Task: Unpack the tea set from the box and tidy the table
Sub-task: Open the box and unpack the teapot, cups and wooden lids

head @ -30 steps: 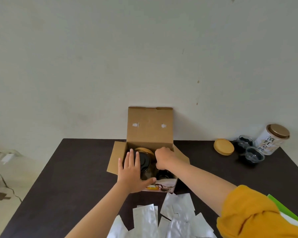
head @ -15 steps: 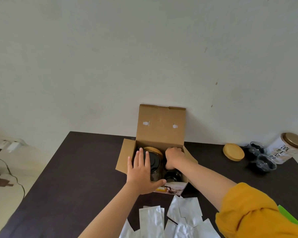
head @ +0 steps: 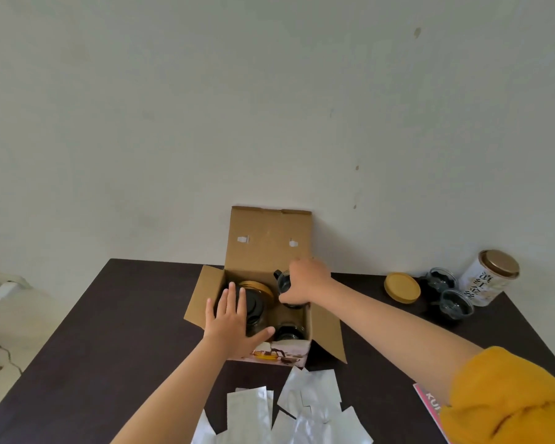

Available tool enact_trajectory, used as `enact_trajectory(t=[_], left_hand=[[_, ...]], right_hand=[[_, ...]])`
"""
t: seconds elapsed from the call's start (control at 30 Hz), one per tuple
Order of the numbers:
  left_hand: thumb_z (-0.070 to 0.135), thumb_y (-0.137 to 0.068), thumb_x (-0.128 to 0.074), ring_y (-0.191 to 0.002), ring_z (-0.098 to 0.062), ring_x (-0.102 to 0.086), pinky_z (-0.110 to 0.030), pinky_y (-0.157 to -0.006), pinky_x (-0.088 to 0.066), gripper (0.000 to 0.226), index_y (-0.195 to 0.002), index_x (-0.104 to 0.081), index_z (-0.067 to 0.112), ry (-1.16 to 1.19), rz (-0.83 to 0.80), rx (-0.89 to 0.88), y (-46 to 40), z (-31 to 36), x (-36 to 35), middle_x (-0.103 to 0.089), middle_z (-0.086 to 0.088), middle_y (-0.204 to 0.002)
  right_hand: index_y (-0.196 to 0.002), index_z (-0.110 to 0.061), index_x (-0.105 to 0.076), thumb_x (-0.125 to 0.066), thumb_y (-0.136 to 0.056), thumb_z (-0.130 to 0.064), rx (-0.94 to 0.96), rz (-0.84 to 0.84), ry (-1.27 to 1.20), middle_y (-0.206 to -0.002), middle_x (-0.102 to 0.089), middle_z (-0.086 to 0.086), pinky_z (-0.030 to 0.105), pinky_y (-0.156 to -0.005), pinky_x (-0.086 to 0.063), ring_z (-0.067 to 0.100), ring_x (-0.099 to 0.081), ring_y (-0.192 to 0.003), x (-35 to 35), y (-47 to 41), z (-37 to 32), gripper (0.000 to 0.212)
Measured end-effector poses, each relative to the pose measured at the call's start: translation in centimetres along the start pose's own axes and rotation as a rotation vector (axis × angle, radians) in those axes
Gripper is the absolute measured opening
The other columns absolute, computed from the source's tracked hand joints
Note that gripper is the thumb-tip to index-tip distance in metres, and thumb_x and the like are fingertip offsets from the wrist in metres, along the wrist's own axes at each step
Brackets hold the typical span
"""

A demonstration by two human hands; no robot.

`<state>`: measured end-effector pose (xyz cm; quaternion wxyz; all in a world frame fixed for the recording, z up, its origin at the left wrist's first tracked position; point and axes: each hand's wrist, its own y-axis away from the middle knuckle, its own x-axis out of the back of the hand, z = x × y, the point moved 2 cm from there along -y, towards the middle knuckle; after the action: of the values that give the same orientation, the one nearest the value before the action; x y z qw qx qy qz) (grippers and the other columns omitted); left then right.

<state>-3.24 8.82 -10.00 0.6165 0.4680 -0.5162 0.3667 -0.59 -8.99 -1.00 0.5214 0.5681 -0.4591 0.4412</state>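
An open cardboard box [head: 269,238] stands on the dark table [head: 116,331] against the wall, its lid flap up. My left hand [head: 233,322] lies flat with spread fingers on the box's near left edge, over a glass teapot with a wooden lid [head: 258,294]. My right hand [head: 306,278] grips a small glass cup [head: 284,283] and holds it above the box's right side. Another glass cup [head: 289,331] sits low in the box's near right corner.
Two glass cups [head: 455,304] and a round wooden lid [head: 401,287] sit at the back right beside a white tea canister [head: 489,277]. Several silver foil pouches [head: 302,411] lie at the near edge. A pink-edged packet [head: 428,400] peeks out under my right sleeve.
My right hand has lifted a glass cup up out of the box's right side. My left hand stays pressed on the box. The camera has tilted, shifting the scene.
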Motion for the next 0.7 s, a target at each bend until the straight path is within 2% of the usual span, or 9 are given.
enact_trajectory(t=[0.1, 0.17, 0.3, 0.37, 0.4, 0.5, 0.6, 0.7], left_hand=[[0.09, -0.041, 0.024, -0.146, -0.03, 0.009, -0.055, -0.115, 0.002, 0.135, -0.15, 0.009, 0.012, -0.024, -0.011, 0.074, 0.3, 1.1, 0.8, 0.015, -0.012, -0.158], [0.09, -0.041, 0.026, -0.146, -0.032, 0.008, -0.055, -0.115, 0.001, 0.138, -0.15, 0.006, 0.008, -0.006, 0.002, 0.129, 0.6, 2.6, 1.3, 0.014, -0.015, -0.158], [0.094, -0.056, -0.001, -0.146, -0.035, 0.007, -0.056, -0.114, 0.0, 0.13, -0.149, 0.007, 0.004, 0.076, 0.014, 0.193, 1.1, 7.4, 1.5, 0.013, -0.019, -0.157], [0.095, -0.058, -0.01, -0.145, -0.037, 0.01, -0.056, -0.115, 0.0, 0.13, -0.149, 0.007, 0.003, 0.084, -0.003, 0.244, 1.0, 9.3, 1.1, 0.014, -0.02, -0.157], [0.095, -0.059, -0.012, -0.145, -0.038, 0.011, -0.055, -0.115, -0.001, 0.131, -0.148, 0.008, 0.002, 0.082, -0.009, 0.28, 0.9, 10.0, 0.8, 0.014, -0.021, -0.156], [0.095, -0.062, -0.016, -0.144, -0.037, 0.014, -0.053, -0.116, -0.002, 0.131, -0.148, 0.01, 0.0, 0.078, 0.001, 0.363, 0.5, 10.9, 0.2, 0.017, -0.021, -0.156], [0.093, -0.064, -0.018, -0.144, -0.036, 0.014, -0.052, -0.117, -0.003, 0.128, -0.148, 0.01, 0.001, 0.068, 0.039, 0.381, 0.2, 11.2, -0.4, 0.017, -0.021, -0.156], [0.092, -0.066, -0.019, -0.145, -0.035, 0.014, -0.051, -0.116, -0.002, 0.126, -0.148, 0.009, 0.001, 0.066, 0.056, 0.382, 0.1, 11.3, -0.9, 0.016, -0.02, -0.156]], right_hand=[[-0.114, -0.014, -0.052, -0.071, -0.071, -0.051, 0.004, 0.001, -0.042, -0.109, -0.052, 0.006, 0.03, -0.068, -0.047, 0.022, -0.053, -0.093, 1.0, 2.6, 2.9, 0.06], [-0.115, -0.015, -0.051, -0.073, -0.07, -0.044, -0.026, -0.027, -0.08, -0.114, -0.049, 0.006, 0.03, -0.066, -0.045, 0.022, -0.05, -0.092, 0.9, 4.4, 5.7, 0.058], [-0.126, -0.015, -0.042, -0.075, -0.066, -0.035, -0.105, -0.11, -0.082, -0.124, -0.039, 0.011, 0.033, -0.074, -0.049, 0.028, -0.047, -0.106, -0.9, 7.6, 12.7, 0.071], [-0.129, -0.015, -0.039, -0.075, -0.065, -0.03, -0.149, -0.143, -0.067, -0.125, -0.035, 0.011, 0.032, -0.069, -0.049, 0.029, -0.048, -0.104, -2.4, 9.0, 16.6, 0.075], [-0.131, -0.016, -0.038, -0.075, -0.066, -0.027, -0.171, -0.159, -0.074, -0.127, -0.034, 0.011, 0.032, -0.068, -0.049, 0.028, -0.048, -0.103, -3.2, 9.7, 18.5, 0.076], [-0.14, -0.019, -0.034, -0.077, -0.066, -0.024, -0.23, -0.202, -0.066, -0.135, -0.03, 0.01, 0.036, -0.082, -0.051, 0.031, -0.044, -0.118, -5.5, 11.7, 24.4, 0.085], [-0.142, -0.019, -0.033, -0.078, -0.067, -0.025, -0.286, -0.222, -0.027, -0.136, -0.031, 0.008, 0.037, -0.088, -0.049, 0.031, -0.043, -0.124, -7.2, 13.4, 29.8, 0.087], [-0.134, -0.015, -0.039, -0.078, -0.064, -0.021, -0.334, -0.229, -0.037, -0.129, -0.036, 0.006, 0.033, -0.08, -0.05, 0.027, -0.048, -0.116, -8.1, 14.4, 34.1, 0.081]])
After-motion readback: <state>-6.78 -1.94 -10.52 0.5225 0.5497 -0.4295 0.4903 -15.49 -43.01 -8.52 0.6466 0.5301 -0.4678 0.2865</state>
